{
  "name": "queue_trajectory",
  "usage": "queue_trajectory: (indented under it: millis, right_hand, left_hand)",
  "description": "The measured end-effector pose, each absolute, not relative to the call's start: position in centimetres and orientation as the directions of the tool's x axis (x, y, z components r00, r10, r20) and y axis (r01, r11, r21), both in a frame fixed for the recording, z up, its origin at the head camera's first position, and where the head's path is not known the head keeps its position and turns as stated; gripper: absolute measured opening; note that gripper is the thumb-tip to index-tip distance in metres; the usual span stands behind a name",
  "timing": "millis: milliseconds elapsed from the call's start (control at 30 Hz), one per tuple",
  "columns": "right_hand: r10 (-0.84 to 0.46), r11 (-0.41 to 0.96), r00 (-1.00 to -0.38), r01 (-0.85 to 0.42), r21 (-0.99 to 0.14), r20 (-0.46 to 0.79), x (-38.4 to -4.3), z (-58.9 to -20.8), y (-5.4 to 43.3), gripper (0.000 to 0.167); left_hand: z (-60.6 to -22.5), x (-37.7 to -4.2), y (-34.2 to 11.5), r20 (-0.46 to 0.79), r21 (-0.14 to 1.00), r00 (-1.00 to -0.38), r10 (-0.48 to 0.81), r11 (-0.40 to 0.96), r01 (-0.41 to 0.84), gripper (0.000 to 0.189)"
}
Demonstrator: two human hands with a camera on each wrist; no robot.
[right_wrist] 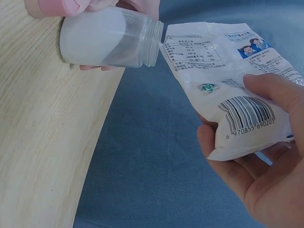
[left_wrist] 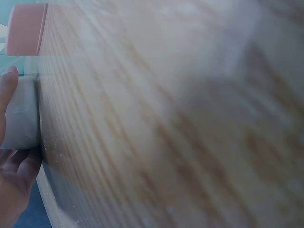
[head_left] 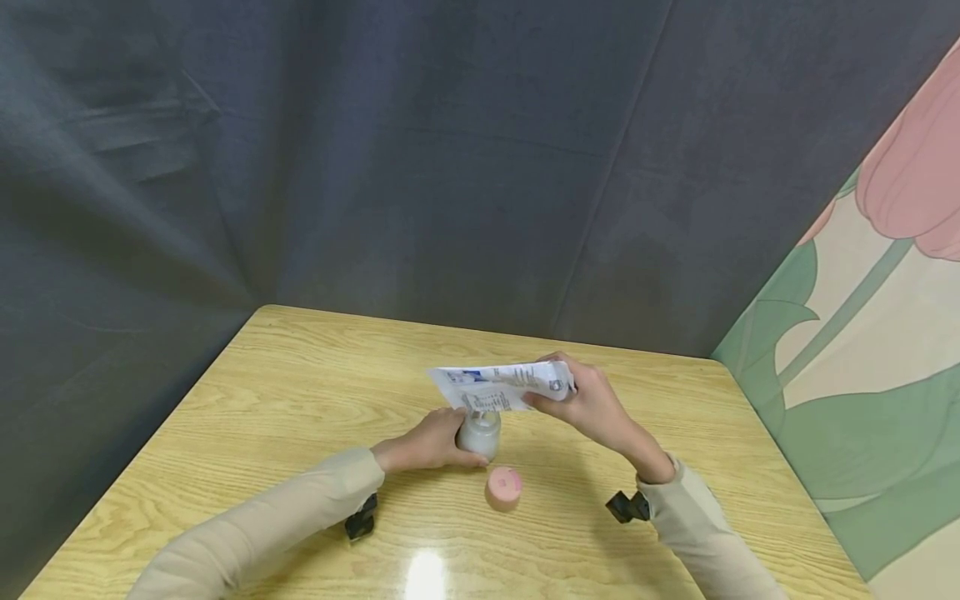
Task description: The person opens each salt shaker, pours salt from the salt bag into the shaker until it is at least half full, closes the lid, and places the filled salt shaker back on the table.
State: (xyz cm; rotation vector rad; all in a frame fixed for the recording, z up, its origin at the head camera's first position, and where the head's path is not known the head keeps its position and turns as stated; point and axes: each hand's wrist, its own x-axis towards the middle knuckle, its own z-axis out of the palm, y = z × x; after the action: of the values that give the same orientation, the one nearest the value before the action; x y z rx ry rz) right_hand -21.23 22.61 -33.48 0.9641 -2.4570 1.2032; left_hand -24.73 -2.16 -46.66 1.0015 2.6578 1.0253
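My left hand (head_left: 435,442) grips a small glass jar (head_left: 480,437) standing on the table, with thumb and fingers around its side. In the right wrist view the open jar (right_wrist: 102,38) holds white powder or fine grains, its surface slanting. My right hand (head_left: 592,408) holds a white printed plastic bag (head_left: 498,385), thumb on one face and fingers beneath. The bag (right_wrist: 232,90) is tilted, one corner at the jar's mouth; a barcode and printed table show on it. A pink round lid (head_left: 503,487) rests on the table in front of the jar.
The wood-grain table (head_left: 322,367) reaches back to a dark curtain (head_left: 450,167). At the right hangs a floral-patterned cloth (head_left: 862,350). Black wrist mounts (head_left: 362,518) sit below both forearms. Tiny white specks lie on the table by the jar in the left wrist view.
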Motion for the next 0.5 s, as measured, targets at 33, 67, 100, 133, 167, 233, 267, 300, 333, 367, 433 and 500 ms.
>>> queue_trajectory:
  millis: [33,67,100,133,167,233,267,300,333,367,433,500]
  right_hand:
    - [-0.453,0.446,-0.755,-0.652,-0.613,0.474,-21.5,-33.9,22.8,0.037]
    - [-0.452,0.447,-0.756,-0.652,-0.613,0.474,-21.8,-34.2,22.9,0.037]
    - [-0.449,0.449,-0.756,-0.652,-0.611,0.476,-22.1,-34.6,23.0,0.038]
    - [-0.448,0.45,-0.756,-0.652,-0.61,0.477,-22.4,-34.9,23.1,0.038]
    - [-0.448,0.448,-0.755,-0.654,-0.61,0.48,-22.5,-35.1,23.2,0.037]
    - [-0.448,0.44,-0.749,-0.66,-0.609,0.487,-22.7,-35.2,23.3,0.036]
    - [-0.449,0.434,-0.746,-0.663,-0.61,0.492,-22.8,-35.3,23.4,0.036]
    - [-0.448,0.43,-0.743,-0.667,-0.608,0.498,-22.9,-35.3,23.5,0.035]
    - [-0.448,0.425,-0.739,-0.671,-0.607,0.503,-22.9,-35.4,23.5,0.035]
    - [-0.447,0.421,-0.736,-0.675,-0.606,0.509,-23.0,-35.4,23.5,0.035]
    - [-0.447,0.419,-0.73,-0.681,-0.6,0.517,-23.1,-35.4,23.6,0.034]
    - [-0.448,0.421,-0.728,-0.684,-0.595,0.519,-23.1,-35.5,23.6,0.035]
  left_hand:
    - [-46.7,-24.7,-2.2,0.118,0.636,-0.774,0.623,0.551,0.54,0.092]
    - [-46.7,-24.7,-2.2,0.119,0.636,-0.773,0.623,0.55,0.541,0.092]
    - [-46.7,-24.8,-2.2,0.12,0.637,-0.773,0.623,0.549,0.542,0.092]
    - [-46.7,-24.8,-2.2,0.12,0.638,-0.772,0.624,0.548,0.542,0.092]
    - [-46.7,-24.8,-2.2,0.122,0.638,-0.771,0.625,0.545,0.543,0.092]
    - [-46.7,-24.8,-2.2,0.127,0.639,-0.768,0.627,0.54,0.547,0.091]
    - [-46.7,-24.8,-2.2,0.13,0.637,-0.766,0.629,0.539,0.551,0.09]
    - [-46.8,-24.8,-2.2,0.136,0.632,-0.764,0.631,0.539,0.557,0.09]
    - [-46.7,-24.8,-2.2,0.145,0.628,-0.761,0.632,0.536,0.564,0.088]
    - [-46.7,-24.7,-2.2,0.151,0.625,-0.759,0.633,0.534,0.57,0.087]
    - [-46.7,-24.7,-2.2,0.164,0.619,-0.755,0.635,0.53,0.58,0.084]
    - [-46.6,-24.7,-2.2,0.174,0.618,-0.752,0.635,0.525,0.586,0.081]
